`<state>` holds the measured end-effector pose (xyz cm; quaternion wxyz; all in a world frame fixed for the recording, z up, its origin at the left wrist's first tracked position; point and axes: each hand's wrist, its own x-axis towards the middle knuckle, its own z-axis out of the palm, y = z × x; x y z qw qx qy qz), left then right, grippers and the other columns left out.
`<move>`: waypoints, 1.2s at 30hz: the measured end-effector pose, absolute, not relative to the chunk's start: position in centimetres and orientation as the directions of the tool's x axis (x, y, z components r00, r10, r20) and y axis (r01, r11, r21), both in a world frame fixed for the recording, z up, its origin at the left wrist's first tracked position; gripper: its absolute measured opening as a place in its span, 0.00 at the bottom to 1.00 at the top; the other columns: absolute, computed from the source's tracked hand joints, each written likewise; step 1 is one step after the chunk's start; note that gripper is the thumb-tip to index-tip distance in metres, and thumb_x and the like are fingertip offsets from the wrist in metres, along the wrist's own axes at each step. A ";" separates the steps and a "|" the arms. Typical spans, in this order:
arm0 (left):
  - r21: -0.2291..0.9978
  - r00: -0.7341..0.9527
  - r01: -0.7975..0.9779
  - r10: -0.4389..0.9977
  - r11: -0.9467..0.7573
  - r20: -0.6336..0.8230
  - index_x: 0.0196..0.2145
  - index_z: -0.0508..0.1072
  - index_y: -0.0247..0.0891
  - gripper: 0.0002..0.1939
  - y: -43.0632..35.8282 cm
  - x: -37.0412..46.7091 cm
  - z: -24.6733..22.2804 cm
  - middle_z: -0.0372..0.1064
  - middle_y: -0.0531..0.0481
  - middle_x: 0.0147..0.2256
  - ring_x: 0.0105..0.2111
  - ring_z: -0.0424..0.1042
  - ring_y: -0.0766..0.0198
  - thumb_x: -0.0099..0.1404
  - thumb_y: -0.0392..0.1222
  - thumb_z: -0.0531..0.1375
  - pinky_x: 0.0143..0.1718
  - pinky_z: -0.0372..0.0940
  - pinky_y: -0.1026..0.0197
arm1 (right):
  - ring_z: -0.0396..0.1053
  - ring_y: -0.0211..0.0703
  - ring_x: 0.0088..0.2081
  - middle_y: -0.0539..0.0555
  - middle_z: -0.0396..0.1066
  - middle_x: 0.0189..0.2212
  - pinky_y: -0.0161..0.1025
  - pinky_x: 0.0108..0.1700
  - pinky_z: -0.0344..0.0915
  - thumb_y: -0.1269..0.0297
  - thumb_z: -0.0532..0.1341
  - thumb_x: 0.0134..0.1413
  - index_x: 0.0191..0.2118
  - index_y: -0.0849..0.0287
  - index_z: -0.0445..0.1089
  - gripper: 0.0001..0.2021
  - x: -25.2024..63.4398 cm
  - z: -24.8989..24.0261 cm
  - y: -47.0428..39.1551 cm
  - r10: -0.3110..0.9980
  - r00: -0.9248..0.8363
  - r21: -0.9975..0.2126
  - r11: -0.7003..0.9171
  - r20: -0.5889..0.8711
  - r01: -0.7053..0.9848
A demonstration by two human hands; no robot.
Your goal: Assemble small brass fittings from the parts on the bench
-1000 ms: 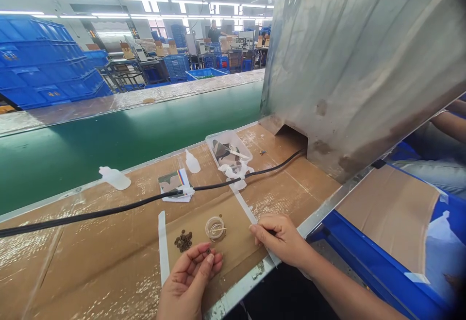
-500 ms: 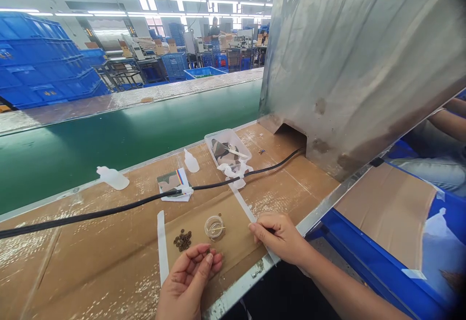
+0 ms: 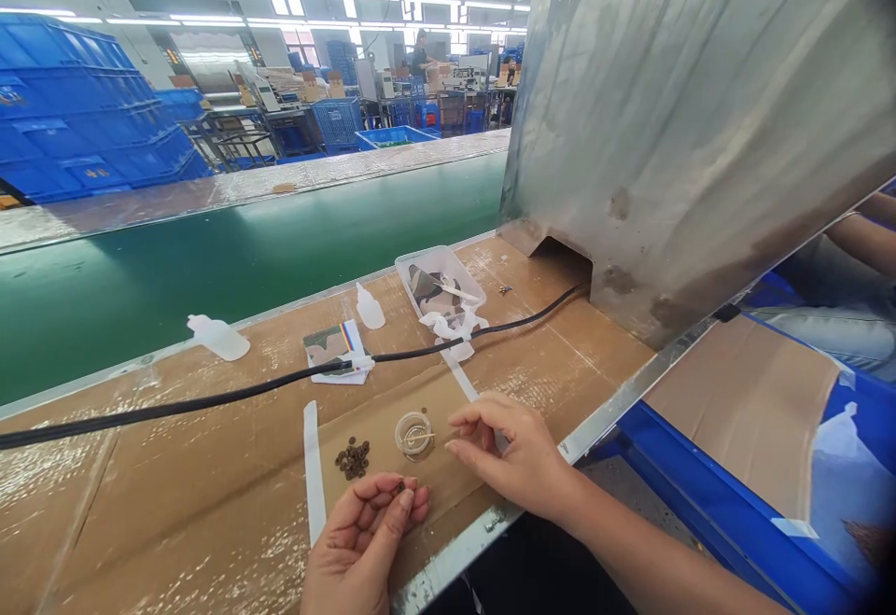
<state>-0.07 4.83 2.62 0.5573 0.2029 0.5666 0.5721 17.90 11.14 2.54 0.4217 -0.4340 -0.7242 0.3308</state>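
Note:
My left hand (image 3: 374,531) pinches a small dark brown piece (image 3: 401,487) between thumb and index finger, near the bench's front edge. My right hand (image 3: 500,447) is held over the brown sheet, thumb and index finger apart, with nothing visible between them. Just left of its fingertips is a small round clear cup (image 3: 414,435) with a thin light stick lying across it. A pile of small dark brown pieces (image 3: 352,458) lies left of the cup, and one single piece (image 3: 424,410) lies just behind it.
A black cable (image 3: 266,386) crosses the bench. Behind it are two white bottles (image 3: 218,337), (image 3: 370,307), a camouflage-patterned piece (image 3: 328,345) and a clear tray (image 3: 440,286). A metal panel (image 3: 672,148) rises at right, a person's arm (image 3: 864,242) beyond it. A green belt (image 3: 280,242) runs behind.
My right hand has moved left toward the cup, and its thumb and index finger have spread apart. My left hand has barely moved and keeps its pinch.

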 end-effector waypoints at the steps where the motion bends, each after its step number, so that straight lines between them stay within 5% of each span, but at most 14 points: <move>1: 0.875 -0.294 -0.409 0.870 0.258 -0.395 0.28 0.77 0.36 0.19 4.8 -0.1 2.5 0.78 0.47 0.29 0.31 0.78 0.58 0.39 0.44 0.76 0.39 0.72 0.62 | 0.65 0.36 0.28 0.50 0.71 0.31 0.33 0.31 0.62 0.66 0.66 0.53 0.41 0.56 0.74 0.09 17.6 2.6 11.3 0.904 -0.261 -0.832 0.417 0.339 0.365; 10: 0.876 -0.296 -0.423 0.878 0.233 -0.376 0.29 0.77 0.36 0.17 4.6 -0.1 2.3 0.78 0.46 0.29 0.31 0.78 0.59 0.41 0.43 0.75 0.39 0.72 0.62 | 0.67 0.40 0.33 0.49 0.71 0.29 0.40 0.42 0.60 0.67 0.65 0.56 0.35 0.53 0.76 0.02 15.9 2.9 12.1 0.834 -0.271 -0.715 0.551 0.480 0.430; 25: 0.872 -0.290 -0.430 0.878 0.236 -0.380 0.30 0.77 0.36 0.18 4.5 -0.3 1.7 0.79 0.46 0.31 0.33 0.78 0.59 0.43 0.43 0.75 0.40 0.72 0.63 | 0.65 0.40 0.32 0.50 0.70 0.28 0.40 0.42 0.57 0.65 0.62 0.59 0.32 0.56 0.71 0.05 15.4 3.1 12.0 0.818 -0.305 -0.686 0.575 0.487 0.446; 36: 0.888 -0.300 -0.397 0.882 0.230 -0.363 0.30 0.76 0.36 0.18 4.6 0.0 2.1 0.79 0.46 0.30 0.33 0.78 0.60 0.43 0.45 0.74 0.40 0.71 0.64 | 0.62 0.40 0.30 0.50 0.67 0.26 0.39 0.37 0.58 0.67 0.59 0.60 0.29 0.58 0.68 0.08 16.5 4.6 11.4 0.885 -0.150 -0.808 0.463 0.440 0.364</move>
